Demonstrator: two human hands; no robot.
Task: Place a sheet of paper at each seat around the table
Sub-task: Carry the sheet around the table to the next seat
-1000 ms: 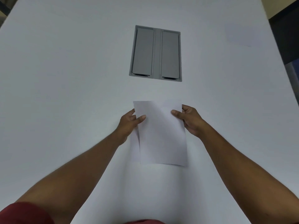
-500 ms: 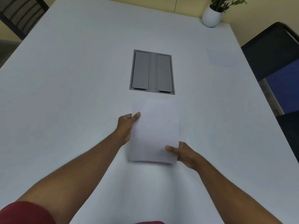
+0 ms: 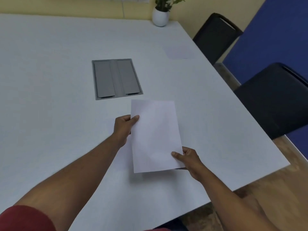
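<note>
Both hands are holding a thin, smooth white rectangular sheet of paper [image 3: 155,135] just above the matte white table [image 3: 50,105]. The left hand [image 3: 124,127] is pinching its left edge; the right hand [image 3: 188,158] is pinching its near right corner. The sheet's long axis is running away from the person, toward the grey rectangular metal cable hatch [image 3: 116,79].

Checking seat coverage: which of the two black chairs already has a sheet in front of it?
The far chair, nearest the plant: a sheet lies flat there. The near chair has none.
</note>
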